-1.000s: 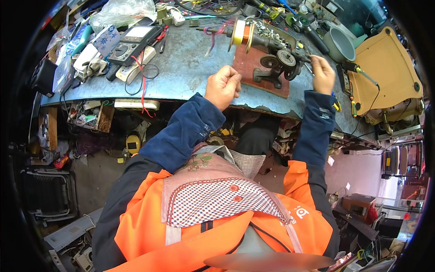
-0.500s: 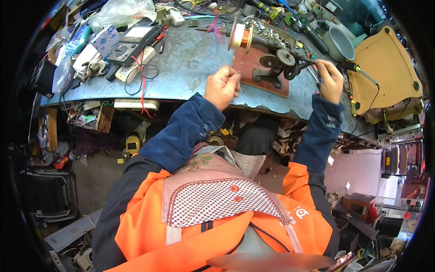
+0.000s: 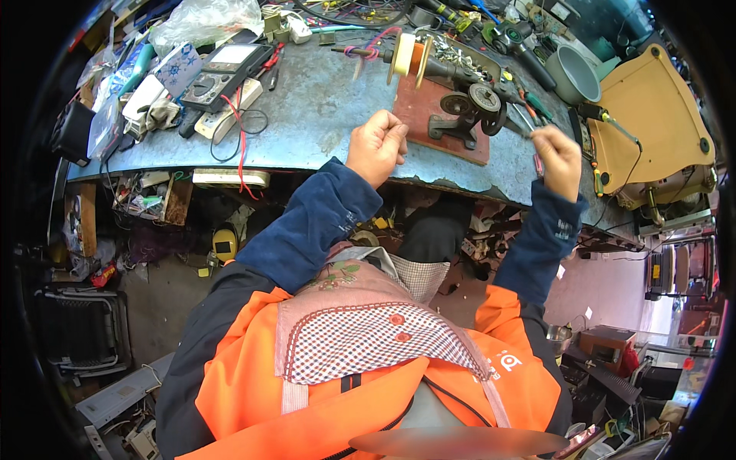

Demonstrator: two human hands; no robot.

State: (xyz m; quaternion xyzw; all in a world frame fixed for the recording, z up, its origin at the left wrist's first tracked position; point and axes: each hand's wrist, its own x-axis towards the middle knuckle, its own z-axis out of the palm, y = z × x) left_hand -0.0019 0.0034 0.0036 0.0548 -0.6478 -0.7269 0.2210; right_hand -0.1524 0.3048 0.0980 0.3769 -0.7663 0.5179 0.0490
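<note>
The bench is bright, the lower left dim; glare whitens far right; black fisheye rim, blurred bottom centre.

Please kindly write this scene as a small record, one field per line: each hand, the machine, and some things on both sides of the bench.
Left hand: closed, near front edge of bench; anything pinched inside cannot be seen
Right hand: grip closed at the end of the crank
Machine: dark, geared, standing on red board
Spool: cream flanges, orange middle, on machine's shaft
Left side: multimeter, red test lead
Right side: grey bowl, beige panel
</note>
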